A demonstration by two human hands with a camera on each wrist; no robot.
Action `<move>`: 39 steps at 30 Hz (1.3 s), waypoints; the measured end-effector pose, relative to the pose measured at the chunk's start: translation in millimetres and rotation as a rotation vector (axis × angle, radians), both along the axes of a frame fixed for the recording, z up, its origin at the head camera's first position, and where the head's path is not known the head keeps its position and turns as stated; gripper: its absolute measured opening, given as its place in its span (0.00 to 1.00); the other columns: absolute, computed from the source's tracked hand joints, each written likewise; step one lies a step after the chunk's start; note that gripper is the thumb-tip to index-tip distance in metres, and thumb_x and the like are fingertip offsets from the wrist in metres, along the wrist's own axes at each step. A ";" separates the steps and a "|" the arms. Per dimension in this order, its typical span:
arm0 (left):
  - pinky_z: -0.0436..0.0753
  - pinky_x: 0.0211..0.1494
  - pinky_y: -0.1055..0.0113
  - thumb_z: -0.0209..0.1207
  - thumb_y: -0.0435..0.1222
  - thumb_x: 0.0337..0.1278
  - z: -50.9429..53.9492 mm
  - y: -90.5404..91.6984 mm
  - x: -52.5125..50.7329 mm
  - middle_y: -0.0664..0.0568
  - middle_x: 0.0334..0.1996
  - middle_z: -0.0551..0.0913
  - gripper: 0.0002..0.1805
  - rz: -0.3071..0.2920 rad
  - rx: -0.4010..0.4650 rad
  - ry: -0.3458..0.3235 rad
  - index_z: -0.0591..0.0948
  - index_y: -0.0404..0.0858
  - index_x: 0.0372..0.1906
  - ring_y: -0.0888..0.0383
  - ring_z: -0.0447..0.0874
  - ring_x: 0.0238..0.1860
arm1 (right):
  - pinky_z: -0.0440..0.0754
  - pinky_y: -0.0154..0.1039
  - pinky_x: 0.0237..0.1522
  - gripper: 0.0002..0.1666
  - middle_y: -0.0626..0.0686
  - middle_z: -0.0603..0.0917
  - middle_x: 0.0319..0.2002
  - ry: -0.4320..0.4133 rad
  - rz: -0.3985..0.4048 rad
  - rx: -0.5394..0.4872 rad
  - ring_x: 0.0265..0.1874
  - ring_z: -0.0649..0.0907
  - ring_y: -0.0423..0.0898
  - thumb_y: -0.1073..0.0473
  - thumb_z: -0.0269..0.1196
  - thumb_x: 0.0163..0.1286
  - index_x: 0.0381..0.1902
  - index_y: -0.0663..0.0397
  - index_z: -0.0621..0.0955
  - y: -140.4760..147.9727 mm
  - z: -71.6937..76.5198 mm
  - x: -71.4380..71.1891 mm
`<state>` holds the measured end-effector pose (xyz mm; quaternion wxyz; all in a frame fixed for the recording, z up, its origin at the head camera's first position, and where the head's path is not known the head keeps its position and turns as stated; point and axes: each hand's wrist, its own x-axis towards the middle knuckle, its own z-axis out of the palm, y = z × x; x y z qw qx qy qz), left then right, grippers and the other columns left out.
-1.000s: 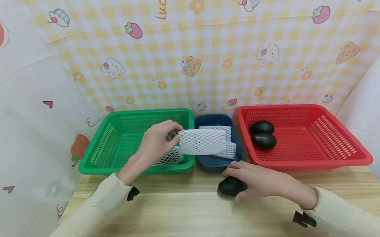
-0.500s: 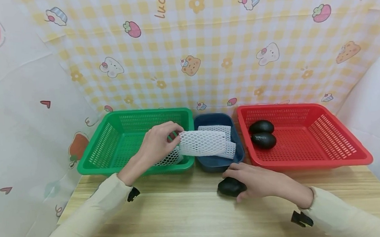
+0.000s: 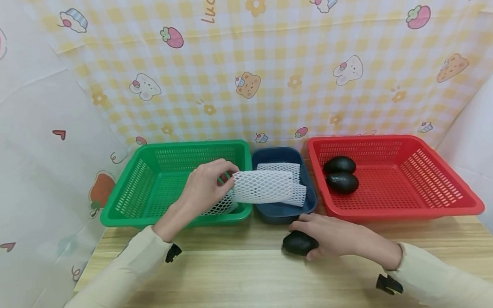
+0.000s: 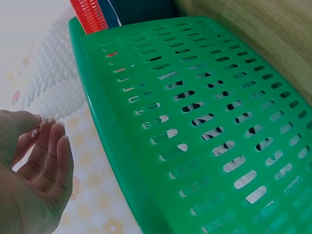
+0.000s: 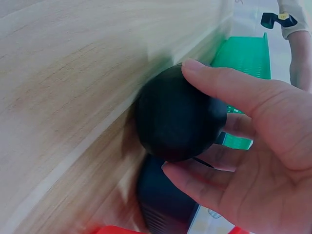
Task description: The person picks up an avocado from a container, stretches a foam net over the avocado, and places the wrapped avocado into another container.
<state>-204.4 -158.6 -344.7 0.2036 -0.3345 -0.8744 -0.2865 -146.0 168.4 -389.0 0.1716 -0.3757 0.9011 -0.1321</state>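
My left hand pinches one end of a white foam net sleeve, holding it out over the gap between the green basket and the blue bin. In the left wrist view, thumb and fingertips meet at the sleeve's end. At the table's middle, my right hand grips a dark avocado. Its thumb and fingers lie curled round the fruit in the right wrist view, where the avocado looks close to or on the wood. More foam net sleeves lie in the blue bin.
A green basket stands left, with a white-netted item partly hidden behind my left hand. The red basket at right holds two dark avocados. A patterned cloth hangs behind. The wooden table runs along the front.
The foam net sleeve dips slightly in my left hand. My right wrist shifts slightly left while the hand stays on the avocado; the baskets stay put.
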 end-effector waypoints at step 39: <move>0.81 0.30 0.66 0.64 0.29 0.61 -1.0 -2.5 0.9 0.54 0.38 0.86 0.07 -0.007 0.029 -0.001 0.87 0.40 0.41 0.62 0.82 0.28 | 0.83 0.45 0.44 0.41 0.45 0.78 0.54 0.277 -0.049 -0.156 0.51 0.78 0.44 0.50 0.81 0.52 0.63 0.47 0.79 22.1 61.4 -10.9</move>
